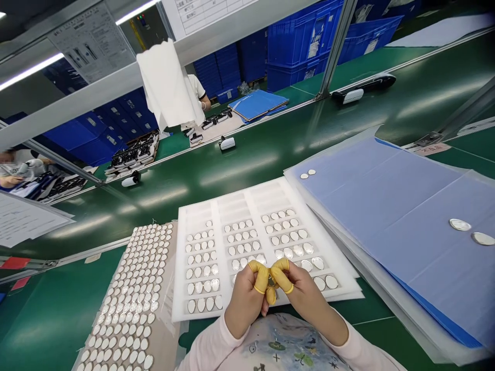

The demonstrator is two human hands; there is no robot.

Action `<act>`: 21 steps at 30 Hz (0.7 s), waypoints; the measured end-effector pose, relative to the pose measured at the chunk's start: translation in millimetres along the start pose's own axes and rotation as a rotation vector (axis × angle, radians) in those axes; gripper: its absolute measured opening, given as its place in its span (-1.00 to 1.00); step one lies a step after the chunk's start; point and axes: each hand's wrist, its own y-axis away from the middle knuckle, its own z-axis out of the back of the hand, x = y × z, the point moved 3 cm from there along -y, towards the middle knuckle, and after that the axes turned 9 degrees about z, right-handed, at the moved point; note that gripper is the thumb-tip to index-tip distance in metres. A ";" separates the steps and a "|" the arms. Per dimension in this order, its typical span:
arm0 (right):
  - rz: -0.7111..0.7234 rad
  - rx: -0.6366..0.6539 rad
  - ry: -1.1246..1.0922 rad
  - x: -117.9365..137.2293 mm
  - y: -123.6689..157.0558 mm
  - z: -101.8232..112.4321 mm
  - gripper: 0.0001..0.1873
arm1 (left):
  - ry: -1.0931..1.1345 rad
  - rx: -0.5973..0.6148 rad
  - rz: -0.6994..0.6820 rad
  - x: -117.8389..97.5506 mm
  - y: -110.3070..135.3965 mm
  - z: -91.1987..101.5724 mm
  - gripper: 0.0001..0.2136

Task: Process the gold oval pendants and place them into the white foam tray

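Note:
My left hand (245, 296) and my right hand (303, 301) meet low in the view, with yellow finger cots on several fingers. Together they pinch a small round metal disc (271, 281), partly hidden by the fingers. Directly beyond my hands lies a white foam tray (247, 198), holding rows of silver-faced discs in its slots. On the left, a tan backing sheet (164, 330) carries dense rows of white-rimmed discs (133, 288). Several loose discs (460, 224) rest on a translucent blue plastic sheet (390, 216) to the right.
A green conveyor bench (216, 180) runs across the view behind the tray. Beyond a metal rail stand stacked blue crates (301, 46), and a white cloth (164, 85) hangs from the frame. A co-worker (23, 170) sits far left, beside printed papers (31, 219).

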 end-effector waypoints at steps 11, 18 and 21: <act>0.045 -0.098 0.102 -12.2 -6.5 19.4 -0.52 | -0.212 -0.047 0.004 10.9 -3.3 8.0 -0.75; -0.026 -0.154 0.169 -33.8 -1.0 53.1 -0.71 | -1.310 -0.629 -0.010 -29.1 -30.8 102.9 -0.75; -0.041 -0.227 0.174 -39.3 3.4 59.6 -0.79 | -1.416 -0.715 0.055 -46.8 -59.6 145.0 -0.76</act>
